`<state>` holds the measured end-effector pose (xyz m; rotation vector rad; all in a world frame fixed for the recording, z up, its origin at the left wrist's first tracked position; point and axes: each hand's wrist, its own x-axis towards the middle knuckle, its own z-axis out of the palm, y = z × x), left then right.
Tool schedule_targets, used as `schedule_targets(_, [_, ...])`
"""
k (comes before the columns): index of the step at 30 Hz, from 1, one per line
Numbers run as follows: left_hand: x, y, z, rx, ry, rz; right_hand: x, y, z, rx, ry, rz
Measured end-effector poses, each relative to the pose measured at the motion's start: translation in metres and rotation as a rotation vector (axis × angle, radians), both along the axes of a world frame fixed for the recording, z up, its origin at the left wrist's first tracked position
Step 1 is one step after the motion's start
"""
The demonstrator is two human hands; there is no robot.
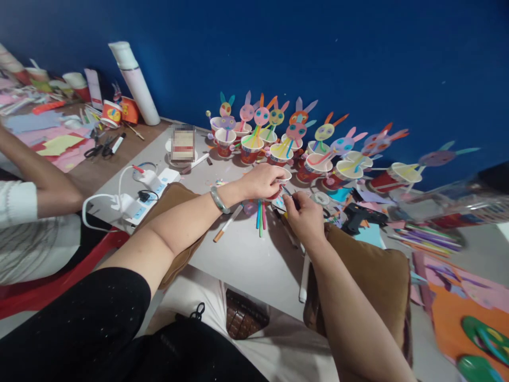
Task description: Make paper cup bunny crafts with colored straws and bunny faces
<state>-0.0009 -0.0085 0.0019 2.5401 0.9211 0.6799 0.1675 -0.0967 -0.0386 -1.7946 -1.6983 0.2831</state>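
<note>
My left hand (262,182) is closed around a small paper cup (281,174), whose pale rim shows beyond my fingers. Close on its right, my right hand (305,215) grips a slim dark-handled tool (295,200). Its thin tip points at the cup's side; I cannot tell whether it is scissors, a knife or a pen. Beneath the cup, several coloured sticks (261,218) in blue, green and pink lie on the grey table (238,260). A white pen with an orange-brown end (227,225) lies left of them.
Paper cups with rabbit-faced spoons (252,143) line the blue wall. A power strip (155,196) and cushion (175,239) lie left; a black glue gun (360,217), brown cushion (366,265) and coloured paper (457,307) lie right. Another person's arm (40,164) is at far left.
</note>
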Motion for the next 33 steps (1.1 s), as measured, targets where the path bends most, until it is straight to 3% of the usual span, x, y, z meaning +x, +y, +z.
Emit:
schedule_targets(11, [0.001,0.002,-0.002,0.024,0.003,-0.009,0.0,0.005,0.001,-0.033,0.284,0.079])
schedule_targets(22, [0.002,0.002,-0.002,0.047,0.019,-0.027,-0.005,-0.006,0.004,-0.004,-0.194,-0.14])
schedule_targets(24, [0.002,0.002,-0.001,0.038,0.016,-0.023,-0.003,-0.004,0.003,0.003,-0.124,-0.106])
schedule_targets(30, [0.002,0.003,-0.004,0.077,0.016,-0.022,0.006,0.009,-0.006,-0.083,0.377,0.125])
schedule_targets(33, [0.003,0.003,-0.005,0.081,0.024,-0.019,0.004,0.006,-0.005,-0.054,0.248,0.064])
